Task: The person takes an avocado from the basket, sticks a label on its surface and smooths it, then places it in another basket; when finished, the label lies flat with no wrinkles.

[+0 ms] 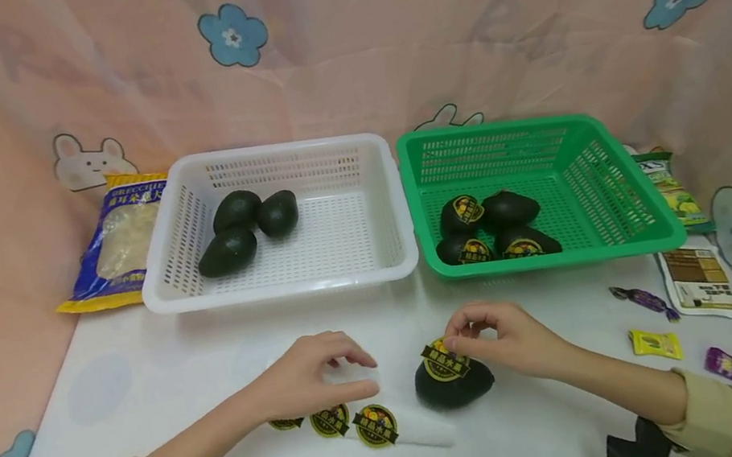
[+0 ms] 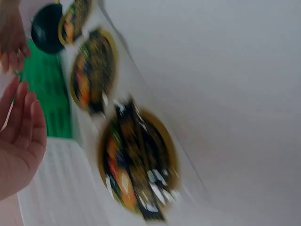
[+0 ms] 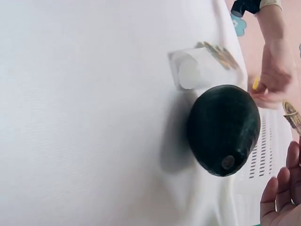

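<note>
A dark green avocado (image 1: 455, 391) lies on the white table in front of my right hand (image 1: 506, 338). Between thumb and fingertips, that hand pinches a round black-and-yellow sticker (image 1: 445, 361) over the avocado; in the right wrist view the sticker (image 3: 292, 117) appears apart from the fruit (image 3: 223, 129). My left hand (image 1: 311, 373) hovers with thumb and fingers spread, holding nothing. Below it runs a white backing strip with several such stickers (image 1: 375, 426), blurred in the left wrist view (image 2: 138, 165). The strip's rolled end (image 3: 190, 73) shows beside the avocado.
A white basket (image 1: 289, 291) with three plain avocados stands behind. To its right, a green basket (image 1: 563, 259) holds several avocados, most with visible stickers. Packets and wrapped candies (image 1: 655, 344) lie at right; a blue-and-yellow bag (image 1: 118, 239) leans at left.
</note>
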`<state>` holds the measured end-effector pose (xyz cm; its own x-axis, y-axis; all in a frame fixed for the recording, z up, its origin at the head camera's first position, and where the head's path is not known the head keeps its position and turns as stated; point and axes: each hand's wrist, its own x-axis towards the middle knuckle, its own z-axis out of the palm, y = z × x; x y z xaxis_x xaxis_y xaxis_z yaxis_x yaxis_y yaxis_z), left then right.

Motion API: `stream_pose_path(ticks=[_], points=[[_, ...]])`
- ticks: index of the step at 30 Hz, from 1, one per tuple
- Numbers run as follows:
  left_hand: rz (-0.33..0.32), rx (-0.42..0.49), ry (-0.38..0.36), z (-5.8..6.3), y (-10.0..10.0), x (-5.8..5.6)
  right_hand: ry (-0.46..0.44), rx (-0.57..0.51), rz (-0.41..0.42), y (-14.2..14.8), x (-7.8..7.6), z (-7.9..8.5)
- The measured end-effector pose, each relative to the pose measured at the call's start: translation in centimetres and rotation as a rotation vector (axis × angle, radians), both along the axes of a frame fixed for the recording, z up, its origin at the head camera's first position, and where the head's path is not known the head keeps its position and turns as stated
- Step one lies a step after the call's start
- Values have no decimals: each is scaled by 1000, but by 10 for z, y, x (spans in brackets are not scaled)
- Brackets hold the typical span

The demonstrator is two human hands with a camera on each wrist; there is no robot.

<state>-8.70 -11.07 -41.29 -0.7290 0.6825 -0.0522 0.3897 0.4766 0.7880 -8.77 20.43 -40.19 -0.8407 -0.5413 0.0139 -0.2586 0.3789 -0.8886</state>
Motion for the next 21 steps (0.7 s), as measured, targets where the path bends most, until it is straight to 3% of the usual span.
stream_pose_path(ticks=[4, 11, 17, 21], points=[[112, 191, -98, 11, 40, 5, 16, 26, 17, -7, 0, 4], [255, 306, -200, 14, 66, 10, 72, 125, -98, -2, 4, 5], [304, 292, -274, 5, 72, 15, -121, 118, -136, 10, 5, 1], [294, 220, -309, 0, 74, 18, -127, 155, -53, 15, 7, -2]])
